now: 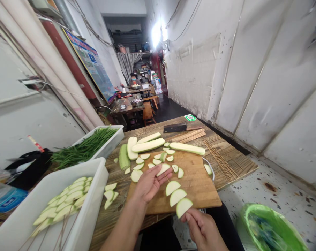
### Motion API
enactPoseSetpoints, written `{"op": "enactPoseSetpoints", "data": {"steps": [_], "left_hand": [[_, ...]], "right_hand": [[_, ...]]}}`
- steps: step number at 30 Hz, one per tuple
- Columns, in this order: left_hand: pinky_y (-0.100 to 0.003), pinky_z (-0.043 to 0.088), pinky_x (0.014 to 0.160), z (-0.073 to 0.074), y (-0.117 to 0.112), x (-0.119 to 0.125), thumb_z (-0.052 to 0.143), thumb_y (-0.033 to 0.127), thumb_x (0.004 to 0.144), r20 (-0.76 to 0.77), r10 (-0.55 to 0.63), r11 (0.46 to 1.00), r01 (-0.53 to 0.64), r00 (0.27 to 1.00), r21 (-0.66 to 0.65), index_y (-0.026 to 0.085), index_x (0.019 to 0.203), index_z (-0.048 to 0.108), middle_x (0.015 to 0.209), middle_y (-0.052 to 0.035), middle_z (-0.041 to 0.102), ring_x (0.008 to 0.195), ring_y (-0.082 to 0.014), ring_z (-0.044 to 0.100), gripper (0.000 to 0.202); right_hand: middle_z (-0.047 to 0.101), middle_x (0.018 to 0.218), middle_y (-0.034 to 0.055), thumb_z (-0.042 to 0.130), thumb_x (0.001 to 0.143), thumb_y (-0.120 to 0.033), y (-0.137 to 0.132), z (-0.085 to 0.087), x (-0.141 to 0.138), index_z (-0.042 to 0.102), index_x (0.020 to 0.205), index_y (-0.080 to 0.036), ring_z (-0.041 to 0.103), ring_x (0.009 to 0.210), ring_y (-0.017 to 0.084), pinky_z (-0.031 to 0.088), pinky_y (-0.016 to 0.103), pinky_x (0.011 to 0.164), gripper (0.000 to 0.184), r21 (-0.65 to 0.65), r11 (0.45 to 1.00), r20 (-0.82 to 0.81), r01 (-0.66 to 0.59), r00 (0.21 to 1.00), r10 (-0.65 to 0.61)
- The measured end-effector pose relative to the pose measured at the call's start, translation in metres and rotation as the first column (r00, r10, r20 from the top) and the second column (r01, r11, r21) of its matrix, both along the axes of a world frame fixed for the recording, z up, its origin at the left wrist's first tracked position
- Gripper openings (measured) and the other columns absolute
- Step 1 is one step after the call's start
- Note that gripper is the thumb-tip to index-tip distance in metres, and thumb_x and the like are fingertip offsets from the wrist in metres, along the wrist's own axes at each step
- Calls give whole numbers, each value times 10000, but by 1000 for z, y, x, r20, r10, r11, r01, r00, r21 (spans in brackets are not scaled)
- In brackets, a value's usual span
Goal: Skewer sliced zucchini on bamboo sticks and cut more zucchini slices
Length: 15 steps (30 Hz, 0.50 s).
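Observation:
My right hand is closed on a thin wooden skewer that carries three pale green zucchini slices, near the front edge of the wooden cutting board. My left hand pinches another zucchini slice at the skewer's far tip. Several loose slices lie scattered on the board's far half. Long zucchini halves rest behind the board.
A white tray at left holds finished skewers of slices; a second tray holds green chives. A cleaver and bundles of bare skewers lie at the table's far right. A green-lined bin stands on the floor.

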<state>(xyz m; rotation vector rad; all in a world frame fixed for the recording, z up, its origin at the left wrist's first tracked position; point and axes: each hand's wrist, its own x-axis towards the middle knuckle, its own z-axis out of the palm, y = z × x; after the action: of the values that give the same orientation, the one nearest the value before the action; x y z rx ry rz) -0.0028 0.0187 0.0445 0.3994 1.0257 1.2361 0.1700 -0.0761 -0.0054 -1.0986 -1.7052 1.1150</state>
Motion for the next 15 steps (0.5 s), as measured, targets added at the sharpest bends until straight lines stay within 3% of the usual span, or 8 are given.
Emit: {"op": "enactPoseSetpoints", "data": {"steps": [8, 15], "left_hand": [[-374, 523, 836, 3, -5, 9, 513, 76, 808, 18, -18, 1000, 18, 1000, 1, 79, 793, 564, 908, -166, 670, 943, -268, 621, 53], [-371, 513, 848, 3, -6, 15, 521, 91, 805, 56, -31, 1000, 30, 998, 7, 75, 796, 595, 926, -159, 669, 961, -268, 614, 76]], "right_hand": [[382, 497, -49, 316, 920, -369, 0, -4, 0, 538, 727, -165, 345, 399, 89, 289, 186, 398, 359, 73, 997, 26, 35, 999, -37], [343, 468, -63, 318, 915, -368, 0, -4, -2, 535, 731, -166, 309, 369, 87, 260, 195, 382, 349, 64, 995, 43, 70, 996, -73]]}}
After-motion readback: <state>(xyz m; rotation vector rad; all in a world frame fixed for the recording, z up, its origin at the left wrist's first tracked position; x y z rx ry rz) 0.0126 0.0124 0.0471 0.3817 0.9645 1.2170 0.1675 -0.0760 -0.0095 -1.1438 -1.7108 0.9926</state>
